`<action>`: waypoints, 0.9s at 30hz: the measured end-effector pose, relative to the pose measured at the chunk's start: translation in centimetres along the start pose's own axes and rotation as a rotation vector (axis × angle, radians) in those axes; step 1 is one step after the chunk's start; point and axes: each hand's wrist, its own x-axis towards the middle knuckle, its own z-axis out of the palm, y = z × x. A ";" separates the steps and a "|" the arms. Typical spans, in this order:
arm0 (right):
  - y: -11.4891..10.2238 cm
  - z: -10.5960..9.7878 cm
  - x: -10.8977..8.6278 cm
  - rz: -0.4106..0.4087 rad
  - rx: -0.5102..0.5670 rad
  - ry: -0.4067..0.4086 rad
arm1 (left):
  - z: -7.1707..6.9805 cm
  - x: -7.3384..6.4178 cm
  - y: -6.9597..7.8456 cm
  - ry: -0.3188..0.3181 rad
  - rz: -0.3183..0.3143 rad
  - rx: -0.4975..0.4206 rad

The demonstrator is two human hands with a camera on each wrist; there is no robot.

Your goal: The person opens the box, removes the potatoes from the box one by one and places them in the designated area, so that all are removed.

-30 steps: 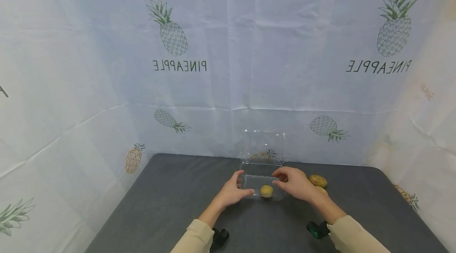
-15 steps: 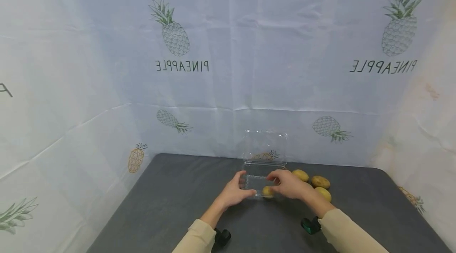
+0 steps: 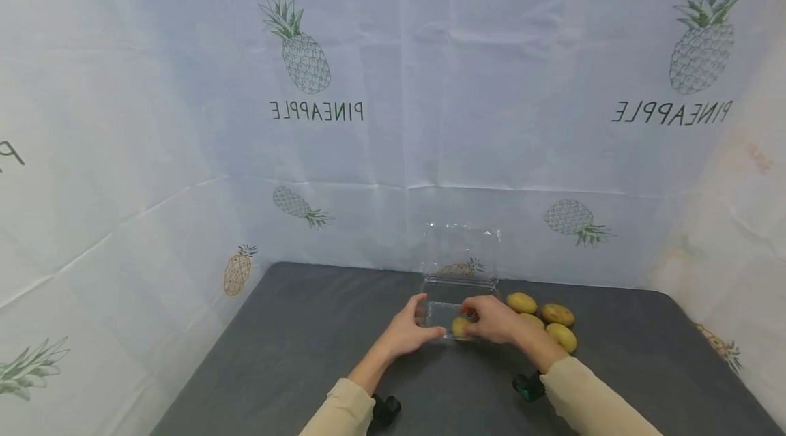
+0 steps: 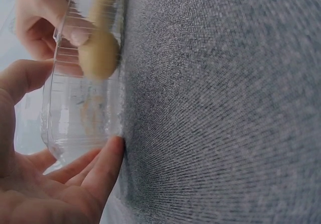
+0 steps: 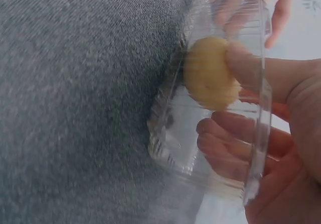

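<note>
A clear plastic clamshell container [image 3: 439, 314] stands on the dark table with its lid raised at the back. My left hand [image 3: 406, 331] holds its left end, the thumb at the front rim and the fingers around the side. My right hand [image 3: 496, 321] reaches over the right part of the rim into the base. Inside, its thumb and fingers grip a yellow potato [image 5: 206, 73], low near the container's floor. Through the clear wall in the left wrist view, the same potato [image 4: 99, 57] shows with the right thumb against it.
Several potatoes [image 3: 557, 314] lie together on the table [image 3: 331, 313], just right of the container and partly behind the right forearm. A pineapple-print curtain [image 3: 393, 149] hangs at the table's back edge and sides. Dark wrist devices [image 3: 529, 387] sit under both cuffs.
My right hand has moved left and down into the container and taken hold of the potato there. The potatoes at the right have come more into view. The left hand keeps its place on the container.
</note>
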 end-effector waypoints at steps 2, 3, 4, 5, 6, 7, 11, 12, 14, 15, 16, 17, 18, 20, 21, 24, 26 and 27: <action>0.0 0.3 0.2 -0.008 0.009 0.005 | 0.1 0.0 0.0 -0.003 0.000 -0.002; 0.1 0.4 0.2 -0.015 0.013 0.008 | 0.1 0.0 0.0 -0.005 0.000 -0.005; 0.1 0.5 0.3 -0.019 0.016 0.013 | 0.2 0.0 -0.1 -0.005 0.000 -0.006; 0.1 0.6 0.3 -0.023 0.016 0.021 | 0.2 0.0 -0.1 -0.005 0.000 -0.008; 0.1 0.6 0.3 -0.028 0.015 0.030 | 0.2 0.0 -0.1 -0.004 0.001 -0.009; 0.1 0.7 0.4 -0.032 0.015 0.039 | 0.3 0.0 -0.1 -0.002 0.004 -0.010; 0.3 0.7 0.6 -0.040 0.012 0.072 | 0.3 0.0 -0.1 0.011 0.005 -0.006; 0.3 0.7 0.6 -0.043 0.014 0.077 | 0.2 0.0 0.0 0.015 0.004 -0.005; 0.5 0.7 0.5 -0.048 0.015 0.087 | 0.3 0.0 0.0 0.018 0.001 -0.007; 0.6 0.6 0.5 -0.050 0.018 0.092 | 0.3 0.0 0.0 0.019 0.001 -0.007; 0.7 0.6 0.4 -0.055 0.019 0.098 | 0.3 0.0 0.1 0.021 0.002 -0.007; 0.7 0.5 0.3 -0.061 0.016 0.107 | 0.3 0.0 0.1 0.023 0.002 -0.008; 0.8 0.4 0.2 -0.069 0.016 0.114 | 0.3 0.0 0.1 0.023 0.002 -0.007; 0.6 0.2 -0.1 -0.080 0.022 0.131 | 0.3 0.0 0.1 0.022 0.003 -0.007; 0.6 0.1 -0.3 -0.084 0.023 0.140 | 0.3 0.0 0.2 0.022 0.002 -0.006; 0.1 -0.4 -0.9 -0.095 0.044 0.153 | 0.2 -0.1 0.2 0.022 -0.004 -0.005; -0.1 -0.7 -1.3 -0.096 0.063 0.155 | 0.2 0.0 0.2 0.024 -0.005 -0.001; -0.2 -0.8 -1.5 -0.096 0.073 0.153 | 0.3 0.0 0.2 0.025 -0.006 0.002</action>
